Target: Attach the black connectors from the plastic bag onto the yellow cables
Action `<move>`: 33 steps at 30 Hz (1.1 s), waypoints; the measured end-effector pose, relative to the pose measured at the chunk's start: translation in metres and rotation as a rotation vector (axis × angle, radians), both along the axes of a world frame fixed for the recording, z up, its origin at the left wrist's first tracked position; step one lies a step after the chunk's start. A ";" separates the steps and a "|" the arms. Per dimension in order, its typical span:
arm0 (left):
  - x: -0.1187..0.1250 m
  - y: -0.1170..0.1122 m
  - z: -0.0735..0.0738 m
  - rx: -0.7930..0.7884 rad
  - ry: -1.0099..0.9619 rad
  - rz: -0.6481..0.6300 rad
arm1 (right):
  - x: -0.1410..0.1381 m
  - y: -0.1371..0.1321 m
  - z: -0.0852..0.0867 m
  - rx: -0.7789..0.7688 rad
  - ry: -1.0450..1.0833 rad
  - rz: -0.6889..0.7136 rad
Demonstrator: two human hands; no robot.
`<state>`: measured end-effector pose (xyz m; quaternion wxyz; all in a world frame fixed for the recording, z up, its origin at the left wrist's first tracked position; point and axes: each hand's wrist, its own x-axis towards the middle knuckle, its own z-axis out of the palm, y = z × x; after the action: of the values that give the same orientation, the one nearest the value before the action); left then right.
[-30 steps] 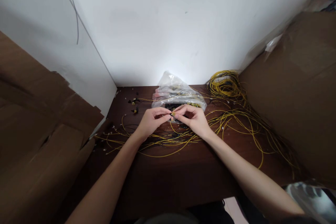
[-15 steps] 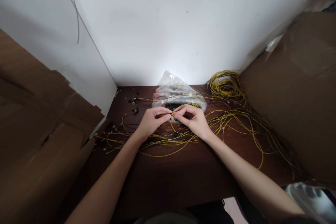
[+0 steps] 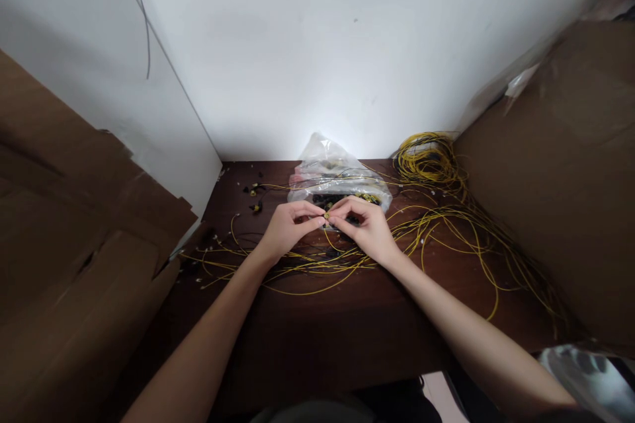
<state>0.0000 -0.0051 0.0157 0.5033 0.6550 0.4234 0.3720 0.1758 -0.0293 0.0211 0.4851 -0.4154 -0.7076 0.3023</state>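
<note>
Head view: above a dark wooden table (image 3: 347,330), the left hand (image 3: 285,230) and right hand (image 3: 370,228) meet, fingertips pinched together on a tiny yellow connector (image 3: 327,215) on a thin yellow cable (image 3: 307,291). Just behind lies a clear plastic bag (image 3: 332,175). This looks like a fitting step; the next move calls for fine, steady alignment.

White walls (image 3: 317,46), dark wooden table (image 3: 322,330), brown cardboard sheets (image 3: 74,244) either side
</note>
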 end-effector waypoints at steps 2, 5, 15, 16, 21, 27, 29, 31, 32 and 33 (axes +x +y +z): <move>0.000 0.000 -0.001 0.001 -0.016 0.019 | -0.001 -0.001 0.000 0.003 -0.015 -0.009; 0.002 -0.001 -0.003 0.012 -0.039 0.052 | -0.001 -0.001 0.001 0.012 -0.023 -0.014; 0.001 0.000 -0.007 0.075 -0.017 0.057 | -0.003 -0.002 -0.003 -0.032 -0.022 -0.036; 0.001 0.000 -0.008 0.078 -0.017 0.061 | -0.004 -0.002 -0.003 -0.041 -0.016 -0.043; 0.001 0.001 -0.009 0.078 -0.020 0.070 | -0.006 -0.003 -0.005 -0.050 0.002 -0.051; 0.001 0.001 -0.007 0.064 -0.029 0.079 | -0.007 -0.005 -0.003 -0.001 -0.041 -0.024; 0.001 0.000 -0.005 0.065 -0.025 0.081 | -0.007 -0.005 0.000 0.030 -0.079 -0.023; 0.001 0.000 -0.003 0.078 -0.013 0.081 | -0.006 -0.006 0.003 0.056 -0.116 -0.028; 0.001 -0.001 -0.002 0.087 -0.003 0.079 | -0.006 -0.007 0.005 0.065 -0.131 -0.033; 0.001 -0.001 -0.002 0.096 0.005 0.075 | -0.005 -0.007 0.006 0.073 -0.142 -0.041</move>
<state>0.0010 -0.0059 0.0140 0.4559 0.6630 0.4304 0.4091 0.1706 -0.0362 0.0269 0.4546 -0.4321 -0.7421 0.2363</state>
